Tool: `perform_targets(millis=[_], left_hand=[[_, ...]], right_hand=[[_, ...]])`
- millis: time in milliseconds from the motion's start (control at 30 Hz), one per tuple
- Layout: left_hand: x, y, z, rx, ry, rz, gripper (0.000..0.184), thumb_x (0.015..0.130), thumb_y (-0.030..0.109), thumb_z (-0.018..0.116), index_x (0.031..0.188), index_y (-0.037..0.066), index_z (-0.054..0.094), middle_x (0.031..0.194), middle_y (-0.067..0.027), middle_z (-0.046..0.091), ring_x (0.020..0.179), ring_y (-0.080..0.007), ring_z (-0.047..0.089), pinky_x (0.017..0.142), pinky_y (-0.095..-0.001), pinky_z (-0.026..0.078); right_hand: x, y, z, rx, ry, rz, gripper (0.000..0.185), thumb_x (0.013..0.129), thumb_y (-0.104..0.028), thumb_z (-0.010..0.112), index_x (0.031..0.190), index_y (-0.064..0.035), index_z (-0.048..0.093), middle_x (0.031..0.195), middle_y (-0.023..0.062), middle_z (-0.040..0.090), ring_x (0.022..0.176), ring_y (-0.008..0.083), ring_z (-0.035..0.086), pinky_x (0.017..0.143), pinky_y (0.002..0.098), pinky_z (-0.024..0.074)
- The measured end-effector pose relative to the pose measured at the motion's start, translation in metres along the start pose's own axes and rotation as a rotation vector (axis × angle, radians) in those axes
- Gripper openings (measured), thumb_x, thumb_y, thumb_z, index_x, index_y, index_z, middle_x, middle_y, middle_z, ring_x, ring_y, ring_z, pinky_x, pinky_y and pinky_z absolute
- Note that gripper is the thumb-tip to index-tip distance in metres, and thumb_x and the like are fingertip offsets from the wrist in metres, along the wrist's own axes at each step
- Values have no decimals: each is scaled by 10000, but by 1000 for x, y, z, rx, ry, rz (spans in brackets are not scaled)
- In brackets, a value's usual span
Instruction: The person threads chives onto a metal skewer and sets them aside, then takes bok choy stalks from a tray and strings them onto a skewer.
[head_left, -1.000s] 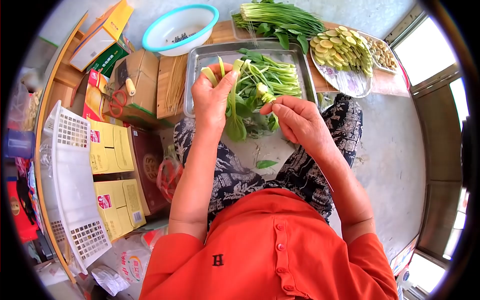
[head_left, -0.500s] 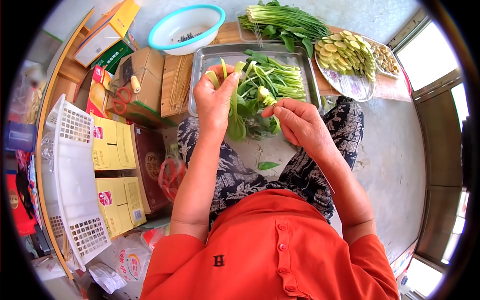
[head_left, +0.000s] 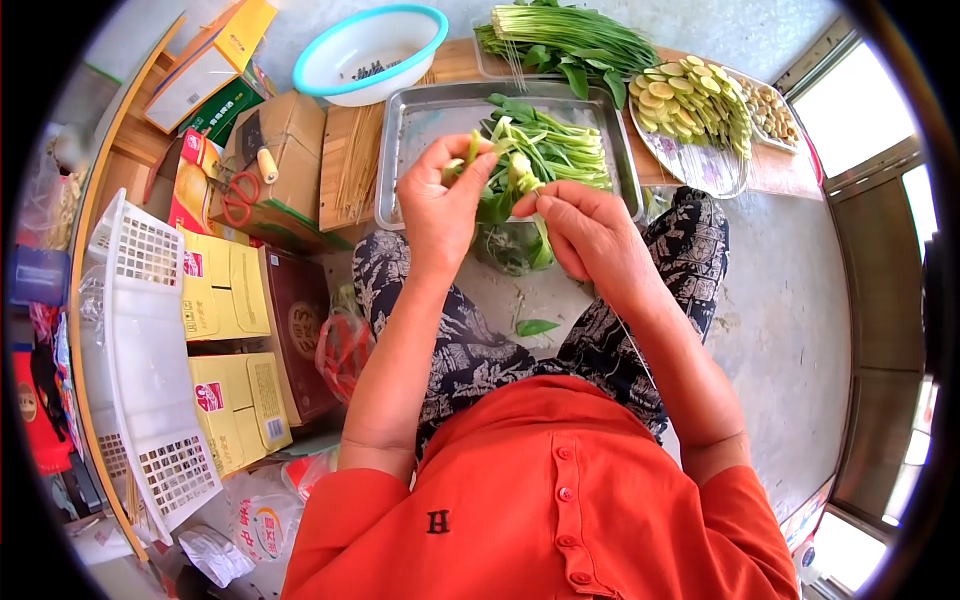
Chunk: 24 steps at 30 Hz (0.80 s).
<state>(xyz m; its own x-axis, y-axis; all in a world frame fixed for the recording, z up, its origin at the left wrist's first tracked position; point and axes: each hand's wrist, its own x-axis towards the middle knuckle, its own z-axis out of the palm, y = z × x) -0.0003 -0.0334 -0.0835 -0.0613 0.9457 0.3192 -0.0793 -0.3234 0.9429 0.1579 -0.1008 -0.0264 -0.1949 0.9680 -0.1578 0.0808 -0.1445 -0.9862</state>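
Observation:
My left hand [head_left: 447, 205] is closed around a few pale green stems of a leafy vegetable, raised over the near edge of a metal tray [head_left: 410, 130]. Close beside it, my right hand [head_left: 590, 235] pinches a thin skewer [head_left: 638, 355], whose long end runs back under my wrist. Folded greens [head_left: 522, 172] are bunched on the skewer's tip, between the two hands. Behind them, more leafy greens [head_left: 575, 150] lie in the tray. My fingers partly hide the tip and the held stems.
Bare skewers [head_left: 358, 165] lie left of the tray, below a blue-rimmed basin [head_left: 372, 85]. Bundled greens [head_left: 570, 45] stand behind. Skewered slices [head_left: 690, 105] fill a plate at right. Boxes [head_left: 225, 300] and scissors [head_left: 240, 198] are on the left. A loose leaf [head_left: 537, 327] lies on the floor.
My left hand has moved right and slightly down, bringing its stems up to the greens on the skewer. The right hand has shifted a little left, and the skewer's angle has changed.

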Motion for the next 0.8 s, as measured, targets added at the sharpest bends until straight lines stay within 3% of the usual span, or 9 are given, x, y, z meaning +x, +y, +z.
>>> perform_targets(millis=[100, 133, 267, 400, 533, 667, 733, 800], left_hand=[[-1, 1, -4, 36, -36, -42, 104, 851, 53, 694, 941, 1, 692, 847, 23, 664, 779, -49, 580, 704, -200, 469], [2, -3, -9, 73, -71, -29, 207, 896, 129, 665, 1049, -9, 685, 847, 24, 614, 752, -48, 536, 715, -196, 446], [8, -14, -31, -8, -142, -90, 306, 935, 207, 616, 1139, -18, 651, 811, 8, 572, 710, -77, 501, 687, -198, 403], [14, -11, -46, -47, -140, -133, 352, 935, 175, 609, 1221, -25, 567, 806, -29, 617, 698, -89, 523, 679, -222, 433], [28, -12, -67, -53, -83, -80, 264, 926, 118, 610, 1130, 0, 491, 858, -104, 673, 723, -118, 573, 699, -231, 471], [38, -8, -84, -38, 32, -5, 220, 915, 132, 635, 1070, -16, 584, 866, -79, 669, 704, -107, 582, 712, -231, 472], [39, -2, -88, 51, 147, -6, 239, 914, 134, 637, 1097, -19, 623, 860, -51, 658, 672, -87, 570, 653, -203, 437], [38, 4, -89, 54, 105, -25, 266, 922, 144, 627, 1134, -16, 618, 859, -40, 648, 687, -77, 566, 621, -191, 403]], right_hand=[[6, 4, 0, 27, 52, -16, 243, 973, -156, 461, 966, -1, 649, 504, -63, 404, 436, 25, 353, 423, 200, 267], [7, 7, -2, 34, 55, -17, 254, 984, -164, 451, 977, -1, 645, 497, -72, 389, 419, 19, 315, 413, 196, 236], [2, 12, -8, 49, 59, 11, 265, 997, -172, 442, 984, 1, 642, 487, -82, 378, 399, 13, 280, 400, 188, 213], [-5, 12, -15, 28, 91, 7, 269, 999, -176, 441, 980, 0, 643, 478, -83, 368, 401, 10, 276, 402, 183, 212], [-14, 5, -18, -9, 156, -37, 269, 998, -180, 442, 982, -3, 645, 479, -85, 363, 410, 6, 265, 416, 181, 204], [-18, 2, -26, -46, 189, -89, 253, 989, -173, 462, 997, -5, 651, 512, -81, 393, 442, 6, 319, 437, 184, 250], [-20, 3, -25, -65, 222, -120, 247, 988, -174, 468, 1004, -9, 651, 521, -80, 398, 450, 4, 326, 441, 184, 256], [-20, 1, -23, -57, 220, -125, 241, 987, -171, 470, 999, -11, 651, 528, -81, 398, 454, 4, 329, 441, 184, 255]])
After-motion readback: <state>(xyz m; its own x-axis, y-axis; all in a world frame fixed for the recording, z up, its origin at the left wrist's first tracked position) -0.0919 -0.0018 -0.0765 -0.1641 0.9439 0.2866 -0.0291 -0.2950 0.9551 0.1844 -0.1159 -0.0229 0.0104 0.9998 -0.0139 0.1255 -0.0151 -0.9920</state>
